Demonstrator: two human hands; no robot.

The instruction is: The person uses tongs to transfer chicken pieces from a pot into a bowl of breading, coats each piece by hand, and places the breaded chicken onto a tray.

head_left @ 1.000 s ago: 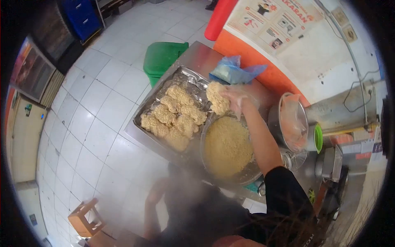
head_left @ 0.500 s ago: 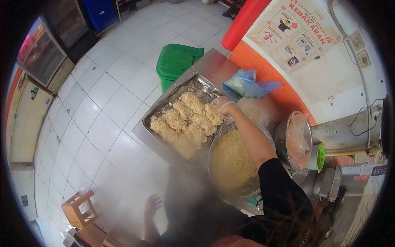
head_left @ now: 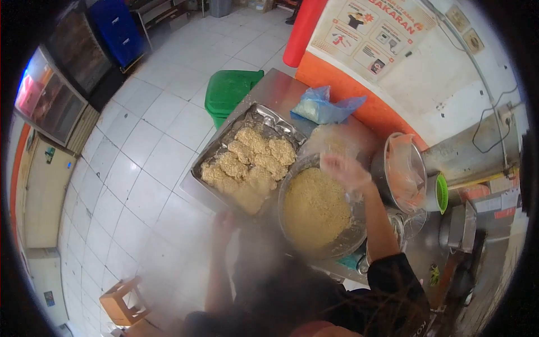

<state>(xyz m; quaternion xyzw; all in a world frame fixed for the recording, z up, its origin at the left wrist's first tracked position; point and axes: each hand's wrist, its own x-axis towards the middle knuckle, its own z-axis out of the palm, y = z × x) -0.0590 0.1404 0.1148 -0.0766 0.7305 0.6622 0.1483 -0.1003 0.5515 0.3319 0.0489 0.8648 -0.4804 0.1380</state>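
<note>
Logged right hand (head_left: pixel 343 168) in a thin clear glove, fingers loosely spread and empty, motion-blurred, just above the far rim of the bowl (head_left: pixel 348 241). Logged left hand (head_left: pixel 223 220) low at the near edge of the counter (head_left: pixel 275 84), just below the tray (head_left: pixel 259 110). Could not tell through the haze whether spread or curled, nor whether touching the edge.

Found crumbs (head_left: pixel 314 208) filling the bowl almost level. Found several breaded pieces (head_left: pixel 252 160) packed touching one another on the tray, tray set against the bowl's left side. Noted lined pot (head_left: pixel 401 168) and green strainer (head_left: pixel 441 191) to the right, blue bag (head_left: pixel 323 106) behind, green bin (head_left: pixel 230 90) on the floor past the counter's end.

Risks, as judged:
- Flagged shedding of crumbs from the glove onto counter or floor (loose coating, hand off-centre over the rim).
- Flagged tipping of the tray by a nudge from the left hand, given a near corner seemingly close to the counter edge.
- Flagged rubbing-off of coating among the crowded pieces.
</note>
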